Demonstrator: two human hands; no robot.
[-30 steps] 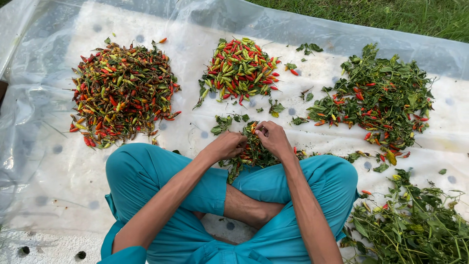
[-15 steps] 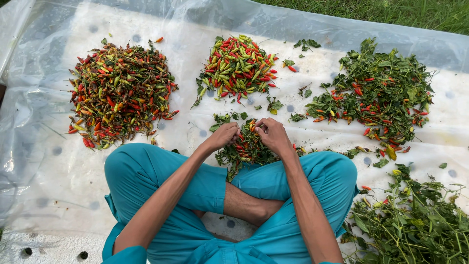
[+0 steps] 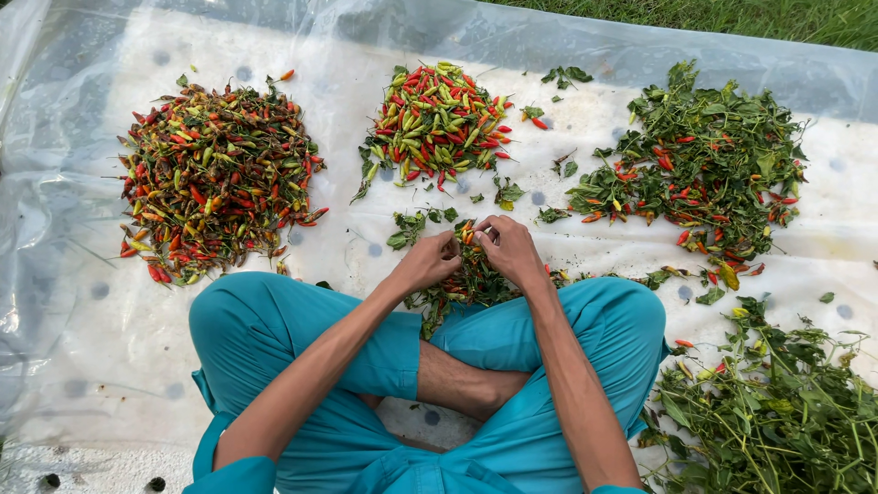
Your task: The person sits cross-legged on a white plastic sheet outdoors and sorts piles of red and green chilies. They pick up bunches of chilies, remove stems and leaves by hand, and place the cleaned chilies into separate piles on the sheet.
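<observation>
- the left hand point(image 3: 428, 262) and the right hand point(image 3: 508, 249) meet near the middle of the view, just beyond the crossed legs in teal trousers point(image 3: 274, 338).
- both hands sit over a small heap of red and green chillies mixed with leafy stems point(image 3: 466, 279); it lies on the clear plastic sheet point(image 3: 73, 320) right in front of the knees.
- the left hand is curled narrow, fingertips pinched together at about 2 o'clock from its wrist; what it grips is too small to make out.
- the right hand is also curled narrow, fingers bent in toward the left hand at 9 o'clock, touching the top of the heap; i cannot tell which single chilli it holds, or which way that chilli's long axis runs.
- the heap itself stretches roughly from 12 to 6 o'clock, its near end tucked between the knees.
- at 10 o'clock from the hands, well apart, lies a large round pile of dark, mixed red, green and brownish chillies point(image 3: 215, 178).
- at 12 o'clock, near, lies a smaller pile of bright red and green chillies point(image 3: 434, 119), most pods pointing every way.
- at 2 o'clock sits a spread of green leafy twigs with red chillies among them point(image 3: 704, 169).
- at 4 o'clock, beside the right knee, lies a bundle of long green stems and leaves point(image 3: 768, 402).
- grass point(image 3: 732, 16) edges the sheet at the top.
</observation>
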